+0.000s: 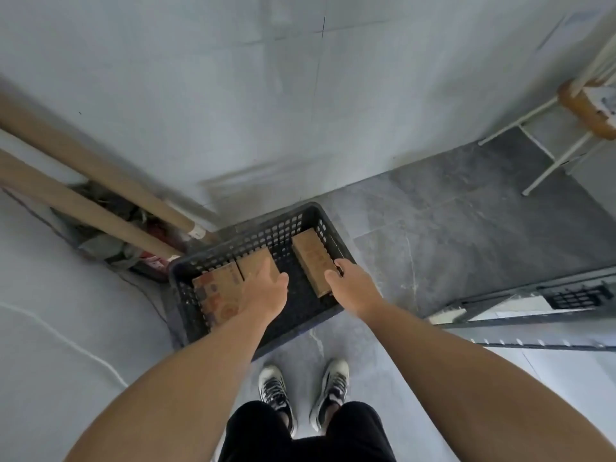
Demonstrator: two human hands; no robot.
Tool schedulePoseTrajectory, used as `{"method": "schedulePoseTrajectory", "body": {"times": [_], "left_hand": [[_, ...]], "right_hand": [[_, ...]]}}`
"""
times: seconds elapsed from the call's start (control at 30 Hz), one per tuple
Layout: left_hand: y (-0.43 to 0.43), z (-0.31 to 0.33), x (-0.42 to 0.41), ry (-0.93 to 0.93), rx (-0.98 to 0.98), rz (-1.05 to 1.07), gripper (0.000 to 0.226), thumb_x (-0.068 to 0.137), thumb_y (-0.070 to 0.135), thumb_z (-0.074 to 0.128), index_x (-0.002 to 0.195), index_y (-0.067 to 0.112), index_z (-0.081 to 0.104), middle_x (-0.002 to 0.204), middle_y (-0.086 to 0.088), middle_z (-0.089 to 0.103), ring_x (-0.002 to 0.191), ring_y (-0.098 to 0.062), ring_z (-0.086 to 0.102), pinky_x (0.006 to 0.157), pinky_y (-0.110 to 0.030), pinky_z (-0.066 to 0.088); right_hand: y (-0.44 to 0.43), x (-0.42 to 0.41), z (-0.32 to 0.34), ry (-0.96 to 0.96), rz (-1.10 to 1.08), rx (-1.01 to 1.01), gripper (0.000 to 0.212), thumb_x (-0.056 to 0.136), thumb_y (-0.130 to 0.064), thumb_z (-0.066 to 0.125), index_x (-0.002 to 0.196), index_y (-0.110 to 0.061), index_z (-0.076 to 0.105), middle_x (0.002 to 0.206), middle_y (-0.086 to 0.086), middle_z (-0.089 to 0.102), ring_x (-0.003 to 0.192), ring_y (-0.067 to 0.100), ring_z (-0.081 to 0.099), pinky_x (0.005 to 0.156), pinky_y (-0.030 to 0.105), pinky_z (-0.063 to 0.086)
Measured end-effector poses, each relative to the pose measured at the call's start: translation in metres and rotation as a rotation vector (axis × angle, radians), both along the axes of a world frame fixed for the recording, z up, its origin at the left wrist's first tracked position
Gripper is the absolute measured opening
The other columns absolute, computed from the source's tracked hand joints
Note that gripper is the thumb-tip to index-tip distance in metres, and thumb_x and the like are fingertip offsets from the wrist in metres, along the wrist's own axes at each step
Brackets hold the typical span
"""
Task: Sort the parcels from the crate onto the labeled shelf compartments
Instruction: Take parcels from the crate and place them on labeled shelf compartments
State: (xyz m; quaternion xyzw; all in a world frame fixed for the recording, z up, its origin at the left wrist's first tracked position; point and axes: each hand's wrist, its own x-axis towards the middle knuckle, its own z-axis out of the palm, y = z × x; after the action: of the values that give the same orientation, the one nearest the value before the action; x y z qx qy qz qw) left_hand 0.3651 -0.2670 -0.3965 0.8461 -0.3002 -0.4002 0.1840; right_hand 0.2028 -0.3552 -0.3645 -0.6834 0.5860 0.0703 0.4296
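A black plastic crate [213,258] stands on the floor against the wall, right in front of my feet. Inside it lie three cardboard parcels: a printed one [216,291] at the left, a plain brown one [255,263] beside it, and a long brown box [311,261] at the right. My left hand [266,295] hovers open over the two left parcels, partly hiding them. My right hand [348,281] reaches the near end of the long box, thumb and fingers on either side of it; whether it grips is unclear.
A metal shelf frame [520,301] runs along the right, with a black basket [576,296] in it. Cardboard tubes [83,205] lean in the left corner over clutter. A wooden stool with white legs [586,108] stands at the upper right. Grey tiled floor lies between.
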Motion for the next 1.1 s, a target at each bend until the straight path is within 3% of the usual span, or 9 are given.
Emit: {"method": "schedulePoseTrajectory", "body": {"times": [0.17, 0.37, 0.43, 0.5, 0.6, 0.63, 0.8, 1.0, 1.1], "left_hand": [[-0.029, -0.048, -0.005, 0.242, 0.025, 0.201, 0.062, 0.106, 0.042, 0.041, 0.161, 0.027, 0.018, 0.166, -0.002, 0.023, 0.151, -0.027, 0.023, 0.123, -0.046, 0.021], [-0.064, -0.127, -0.010, 0.306, 0.023, 0.249, 0.056, 0.101, 0.042, 0.041, 0.156, 0.033, 0.033, 0.158, 0.004, 0.040, 0.143, -0.020, 0.039, 0.118, -0.041, 0.032], [-0.071, -0.154, -0.012, 0.331, 0.033, 0.259, 0.054, 0.105, 0.038, 0.043, 0.157, 0.031, 0.032, 0.155, 0.006, 0.042, 0.129, -0.010, 0.050, 0.105, -0.028, 0.039], [-0.081, -0.179, -0.013, 0.371, 0.047, 0.292, 0.054, 0.105, 0.040, 0.043, 0.157, 0.031, 0.030, 0.148, 0.009, 0.047, 0.115, -0.005, 0.056, 0.091, -0.022, 0.041], [-0.096, -0.217, -0.017, 0.428, 0.065, 0.345, 0.056, 0.105, 0.045, 0.043, 0.157, 0.032, 0.028, 0.160, 0.003, 0.037, 0.143, -0.018, 0.040, 0.113, -0.033, 0.034], [-0.101, -0.228, -0.020, 0.459, 0.079, 0.374, 0.057, 0.104, 0.046, 0.043, 0.157, 0.032, 0.027, 0.162, 0.002, 0.034, 0.146, -0.020, 0.036, 0.116, -0.036, 0.031], [-0.127, -0.268, -0.031, 0.605, 0.058, 0.540, 0.054, 0.106, 0.044, 0.041, 0.157, 0.029, 0.030, 0.163, 0.004, 0.030, 0.149, -0.018, 0.029, 0.118, -0.035, 0.024], [-0.140, -0.291, -0.040, 0.724, 0.067, 0.643, 0.066, 0.096, 0.063, 0.044, 0.155, 0.038, 0.030, 0.162, 0.007, 0.032, 0.147, -0.020, 0.032, 0.121, -0.047, 0.026], [-0.134, -0.315, -0.043, 0.770, 0.027, 0.768, 0.089, 0.064, 0.081, 0.050, 0.146, 0.046, 0.043, 0.150, 0.011, 0.050, 0.134, -0.017, 0.050, 0.113, -0.048, 0.039]], "right_hand": [[-0.019, 0.013, -0.060, 0.016, -0.096, 0.157, 0.053, 0.104, -0.039, 0.044, 0.153, -0.020, 0.038, 0.148, 0.009, 0.050, 0.114, 0.025, 0.060, 0.089, 0.034, 0.045], [-0.062, 0.027, -0.144, 0.030, -0.155, 0.244, 0.046, 0.104, -0.039, 0.039, 0.146, -0.020, 0.045, 0.142, 0.002, 0.052, 0.133, 0.025, 0.046, 0.095, 0.032, 0.031], [-0.075, 0.030, -0.173, 0.037, -0.166, 0.249, 0.035, 0.104, -0.037, 0.040, 0.131, -0.018, 0.052, 0.125, -0.002, 0.057, 0.126, 0.024, 0.048, 0.092, 0.034, 0.032], [-0.085, 0.032, -0.198, 0.051, -0.174, 0.241, 0.044, 0.105, -0.035, 0.041, 0.144, -0.016, 0.048, 0.141, 0.001, 0.054, 0.131, 0.025, 0.049, 0.095, 0.029, 0.034], [-0.100, 0.030, -0.232, 0.084, -0.149, 0.198, 0.043, 0.105, -0.030, 0.043, 0.145, -0.014, 0.048, 0.133, 0.006, 0.061, 0.093, 0.017, 0.064, 0.069, 0.004, 0.042], [-0.104, 0.031, -0.241, 0.092, -0.145, 0.185, 0.039, 0.106, -0.030, 0.042, 0.140, -0.014, 0.052, 0.125, 0.006, 0.065, 0.085, 0.016, 0.063, 0.065, 0.006, 0.044], [-0.117, 0.033, -0.284, 0.062, -0.200, 0.173, 0.041, 0.102, -0.038, 0.043, 0.139, -0.020, 0.050, 0.126, 0.009, 0.063, 0.110, 0.030, 0.062, 0.097, 0.049, 0.052], [-0.115, 0.043, -0.308, 0.008, -0.310, 0.186, 0.054, 0.102, -0.034, 0.047, 0.153, -0.021, 0.036, 0.146, 0.011, 0.044, 0.126, 0.031, 0.052, 0.099, 0.039, 0.045], [-0.113, 0.042, -0.313, -0.019, -0.362, 0.283, 0.061, 0.105, -0.036, 0.046, 0.158, -0.018, 0.024, 0.157, 0.010, 0.027, 0.134, 0.029, 0.045, 0.095, 0.034, 0.039]]}}
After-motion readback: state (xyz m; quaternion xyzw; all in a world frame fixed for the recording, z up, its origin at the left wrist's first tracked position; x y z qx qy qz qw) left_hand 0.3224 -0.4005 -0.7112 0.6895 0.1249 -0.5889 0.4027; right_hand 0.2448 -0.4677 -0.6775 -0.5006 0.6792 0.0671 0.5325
